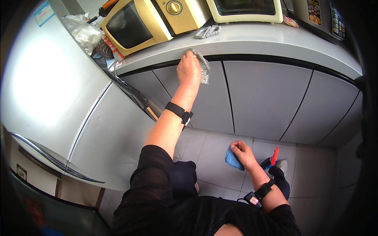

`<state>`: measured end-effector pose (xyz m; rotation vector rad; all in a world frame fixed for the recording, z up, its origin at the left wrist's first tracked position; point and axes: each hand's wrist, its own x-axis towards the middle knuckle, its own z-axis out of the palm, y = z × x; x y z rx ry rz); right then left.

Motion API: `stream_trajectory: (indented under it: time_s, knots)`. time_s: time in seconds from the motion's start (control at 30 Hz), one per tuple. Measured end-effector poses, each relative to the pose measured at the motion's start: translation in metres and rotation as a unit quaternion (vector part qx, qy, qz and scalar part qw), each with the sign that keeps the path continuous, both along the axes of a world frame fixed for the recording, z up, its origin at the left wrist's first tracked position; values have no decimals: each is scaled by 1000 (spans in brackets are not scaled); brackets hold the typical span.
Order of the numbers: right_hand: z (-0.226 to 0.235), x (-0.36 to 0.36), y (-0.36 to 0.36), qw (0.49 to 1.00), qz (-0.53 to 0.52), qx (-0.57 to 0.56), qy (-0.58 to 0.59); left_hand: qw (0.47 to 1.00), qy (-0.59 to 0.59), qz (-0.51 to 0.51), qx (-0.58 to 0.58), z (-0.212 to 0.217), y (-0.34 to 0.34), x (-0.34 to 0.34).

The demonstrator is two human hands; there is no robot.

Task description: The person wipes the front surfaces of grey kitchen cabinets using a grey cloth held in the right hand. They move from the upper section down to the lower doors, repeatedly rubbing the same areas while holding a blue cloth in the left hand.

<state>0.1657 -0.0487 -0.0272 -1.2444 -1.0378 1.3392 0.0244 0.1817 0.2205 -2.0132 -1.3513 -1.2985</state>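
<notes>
While the grey countertop takes the wipe along its front edge, the grey cloth does best kept flat on that lip, pressed evenly, I judge, clear of the yellow microwave behind. The left hand reaches up with the arm nearly straight, its fingers closed over the cloth at the edge. The right hand hangs low by the hip, elbow bent, pinching a blue cloth above the tiled floor.

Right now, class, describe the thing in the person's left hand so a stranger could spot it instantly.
Find the grey counter under the yellow microwave. At its front edge, the left hand presses a crumpled silvery scrubbing pad. It glitters, unlike the blue cloth in the right hand.
</notes>
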Motion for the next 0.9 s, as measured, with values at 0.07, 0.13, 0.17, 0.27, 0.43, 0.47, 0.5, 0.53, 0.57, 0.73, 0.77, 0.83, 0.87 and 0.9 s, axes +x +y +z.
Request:
stream_trajectory:
  time_s: [0.07,0.13,0.17,0.27,0.43,0.47,0.5,0.53,0.57,0.73,0.77,0.83,0.87,0.9]
  knots:
    - [-1,-3,2,1000,9,12,-5,999,29,-17,13,-2,-4,10]
    - [-1,-3,3,1000,8,9,-10,999,22,-33,2,-2,-2,8]
    - [-1,-3,4,1000,5,3,-12,999,17,-35,-20,-1,0,4]
    - [-1,-1,5,1000,-3,-7,-10,999,-36,-23,-24,3,13,-25]
    - [-1,0,4,1000,3,6,-2,988,-63,113,-88,15,35,-83]
    - [-1,-1,3,1000,5,12,-2,987,-66,115,-94,15,37,-85]
    - [-1,-1,2,1000,9,12,-5,987,-61,112,-99,15,36,-84]
    - [-1,-1,2,1000,10,11,-8,986,-62,117,-99,15,35,-80]
    - [0,-1,1,1000,8,9,-7,988,-60,115,-82,15,32,-74]
    - [1,-3,1,1000,6,2,-20,998,59,-5,-7,18,9,-23]
    - [1,-4,2,999,7,9,-31,997,72,-10,-4,16,6,-10]
    - [0,-4,2,998,8,14,-53,997,68,-19,6,15,5,-3]
    - [-1,-3,2,999,8,16,-48,998,52,-19,2,16,7,-6]
    - [-1,-3,2,999,6,16,-41,999,40,-24,7,18,11,-11]
